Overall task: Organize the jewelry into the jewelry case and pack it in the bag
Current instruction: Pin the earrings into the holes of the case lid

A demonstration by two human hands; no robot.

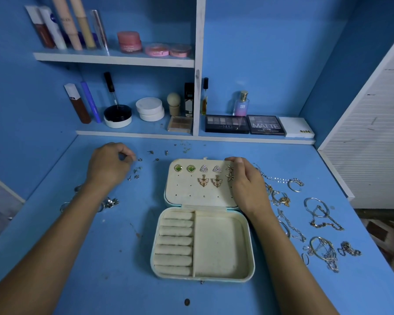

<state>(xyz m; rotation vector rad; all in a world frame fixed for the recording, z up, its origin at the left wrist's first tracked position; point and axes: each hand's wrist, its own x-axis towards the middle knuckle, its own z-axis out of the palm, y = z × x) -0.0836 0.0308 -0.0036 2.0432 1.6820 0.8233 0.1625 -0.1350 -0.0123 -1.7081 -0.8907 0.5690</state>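
Observation:
An open cream jewelry case (221,244) lies on the blue desk (114,258). Its lid panel (187,192) carries several pinned earrings: green squares (184,168), triangles (210,169), butterflies (210,181) and a starfish pair (229,173). My right hand (246,183) grips the lid's right edge, fingers curled over its far corner. My left hand (110,164) is curled at the far left, fingertips pinching at small loose earrings (135,171); whether it holds one is hidden. Rings (110,202) lie under my left forearm. Chains and bangles (316,214) lie to the right.
Shelves behind hold cosmetics: eyeshadow palettes (243,125), a perfume bottle (241,104), jars (150,109) and tubes (66,26). A white louvred panel (373,137) borders the desk on the right. A dark coin-like disc (187,302) lies near the front edge. No bag is in view.

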